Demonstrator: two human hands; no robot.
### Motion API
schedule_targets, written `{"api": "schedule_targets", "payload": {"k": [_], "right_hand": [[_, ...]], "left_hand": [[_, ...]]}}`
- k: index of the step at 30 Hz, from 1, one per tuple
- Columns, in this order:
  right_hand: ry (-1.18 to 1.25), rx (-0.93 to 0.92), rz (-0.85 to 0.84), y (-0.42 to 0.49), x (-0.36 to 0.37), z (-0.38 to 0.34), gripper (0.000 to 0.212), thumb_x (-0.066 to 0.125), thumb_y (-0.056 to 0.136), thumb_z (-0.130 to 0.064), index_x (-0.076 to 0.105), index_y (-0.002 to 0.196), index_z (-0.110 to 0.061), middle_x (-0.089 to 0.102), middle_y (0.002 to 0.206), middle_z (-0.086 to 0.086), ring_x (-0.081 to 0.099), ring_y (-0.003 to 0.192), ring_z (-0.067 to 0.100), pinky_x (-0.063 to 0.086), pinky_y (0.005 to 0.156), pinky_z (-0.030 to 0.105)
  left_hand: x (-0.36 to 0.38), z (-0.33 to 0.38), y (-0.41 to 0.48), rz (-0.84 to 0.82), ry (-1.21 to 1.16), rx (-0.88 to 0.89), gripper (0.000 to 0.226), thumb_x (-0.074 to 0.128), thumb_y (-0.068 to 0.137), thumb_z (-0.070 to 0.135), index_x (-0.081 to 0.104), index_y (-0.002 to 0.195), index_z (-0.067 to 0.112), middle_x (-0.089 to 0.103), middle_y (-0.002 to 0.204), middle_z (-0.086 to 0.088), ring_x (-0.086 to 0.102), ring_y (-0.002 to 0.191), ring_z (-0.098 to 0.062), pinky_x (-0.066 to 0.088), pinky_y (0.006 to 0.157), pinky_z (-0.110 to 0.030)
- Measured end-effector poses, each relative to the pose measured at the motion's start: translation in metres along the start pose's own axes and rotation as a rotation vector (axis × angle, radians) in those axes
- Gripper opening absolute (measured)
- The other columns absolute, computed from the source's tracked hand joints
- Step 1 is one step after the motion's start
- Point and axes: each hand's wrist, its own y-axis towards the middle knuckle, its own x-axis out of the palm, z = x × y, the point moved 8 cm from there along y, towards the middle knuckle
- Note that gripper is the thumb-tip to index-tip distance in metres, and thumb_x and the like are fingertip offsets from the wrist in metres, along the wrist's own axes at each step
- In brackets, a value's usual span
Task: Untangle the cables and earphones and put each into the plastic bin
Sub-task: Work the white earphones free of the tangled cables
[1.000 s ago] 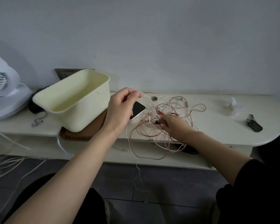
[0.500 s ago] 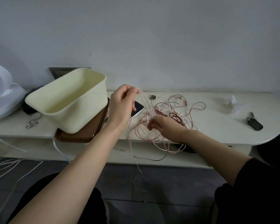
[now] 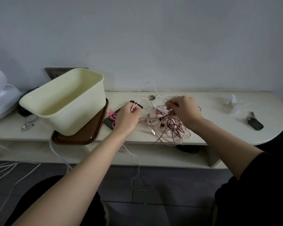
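Observation:
A tangle of pink, white and dark red cables and earphones lies on the cream shelf, right of centre. My left hand pinches thin white cable strands that loop up and back into the tangle; one white strand hangs over the shelf edge toward the floor. My right hand sits on top of the tangle, fingers curled into its strands. The pale yellow plastic bin stands tilted on a brown tray at the left, with nothing visible inside.
A dark phone with a pink band lies between tray and left hand. A black key fob and crumpled tissue lie at the right. A white fan stands far left, and loose white cables trail on the floor.
My left hand has dropped lower and moved right, still pinching white strands. My right hand has risen onto the top of the tangle. The phone now shows left of my left hand.

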Motion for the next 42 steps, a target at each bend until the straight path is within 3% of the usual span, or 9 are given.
{"api": "schedule_targets", "payload": {"k": [4,9,12,14,23,28,33,37,42], "right_hand": [[0.065,0.025,-0.004,0.001,0.004,0.0,0.016,0.058,0.09,-0.007,0.07,0.08,-0.001,0.07,0.078,0.017,0.069,0.07,0.03,0.057,0.074,0.047],[0.104,0.041,-0.01,-0.003,0.009,0.0,0.018,0.059,0.089,-0.004,0.067,0.073,-0.003,0.068,0.073,0.016,0.069,0.064,0.024,0.059,0.066,0.035],[0.143,0.049,-0.024,-0.005,0.015,-0.002,0.02,0.06,0.089,-0.004,0.065,0.069,-0.001,0.065,0.067,0.016,0.067,0.059,0.022,0.057,0.058,0.027],[0.12,0.037,-0.031,-0.005,0.016,-0.001,0.021,0.06,0.088,-0.005,0.066,0.068,-0.003,0.066,0.067,0.015,0.068,0.06,0.023,0.057,0.058,0.028],[0.159,0.069,0.027,0.004,0.006,0.011,0.018,0.055,0.091,-0.004,0.066,0.08,0.005,0.068,0.075,0.016,0.069,0.065,0.028,0.058,0.069,0.045],[0.27,0.082,0.153,0.011,-0.011,0.01,0.018,0.05,0.093,-0.006,0.065,0.083,-0.006,0.064,0.07,0.006,0.068,0.065,0.027,0.058,0.065,0.038],[0.342,0.065,0.217,0.013,-0.02,0.005,0.017,0.049,0.094,-0.007,0.064,0.085,-0.009,0.064,0.072,0.004,0.068,0.069,0.028,0.056,0.061,0.03],[0.435,0.007,0.307,0.008,-0.03,-0.007,0.017,0.051,0.094,-0.009,0.065,0.085,-0.004,0.064,0.072,0.003,0.068,0.065,0.02,0.056,0.065,0.031],[0.402,0.0,0.289,0.009,-0.028,-0.006,0.017,0.052,0.094,-0.009,0.064,0.083,-0.007,0.065,0.072,0.002,0.069,0.066,0.019,0.058,0.066,0.033]], "left_hand": [[0.026,0.001,-0.008,-0.119,0.065,0.043,0.004,0.057,0.089,0.015,0.06,0.087,0.014,0.051,0.07,0.009,0.045,0.062,-0.003,0.034,0.049,-0.006],[0.056,-0.001,-0.015,-0.219,0.126,0.108,0.018,0.067,0.086,0.029,0.064,0.097,0.015,0.058,0.076,0.006,0.051,0.066,-0.005,0.035,0.052,-0.01],[0.068,-0.007,-0.013,-0.213,0.142,0.099,0.023,0.069,0.083,0.031,0.066,0.098,0.013,0.067,0.093,0.0,0.06,0.083,-0.014,0.04,0.066,-0.019],[0.072,-0.008,-0.011,-0.196,0.152,0.084,0.021,0.068,0.084,0.031,0.067,0.099,0.016,0.066,0.09,0.008,0.059,0.083,-0.011,0.036,0.066,-0.021],[0.083,-0.004,-0.003,-0.224,0.237,0.162,0.001,0.068,0.083,0.019,0.067,0.083,0.019,0.063,0.078,0.011,0.06,0.079,-0.009,0.042,0.069,-0.021],[0.1,-0.007,-0.011,-0.349,0.316,0.21,0.029,0.067,0.081,0.017,0.052,0.06,0.03,0.059,0.067,0.015,0.053,0.065,0.004,0.039,0.068,-0.016],[0.094,-0.012,-0.003,-0.257,0.41,0.183,0.014,0.063,0.084,0.02,0.06,0.071,0.026,0.066,0.08,0.009,0.061,0.078,-0.01,0.049,0.072,-0.026],[0.085,-0.012,0.005,-0.163,0.535,0.176,0.012,0.057,0.086,0.018,0.058,0.075,0.02,0.065,0.093,0.004,0.061,0.089,-0.017,0.039,0.067,-0.024],[0.099,-0.01,0.007,-0.241,0.468,0.209,0.008,0.056,0.086,0.017,0.064,0.086,0.016,0.061,0.088,0.004,0.057,0.084,-0.014,0.041,0.071,-0.024]]}}
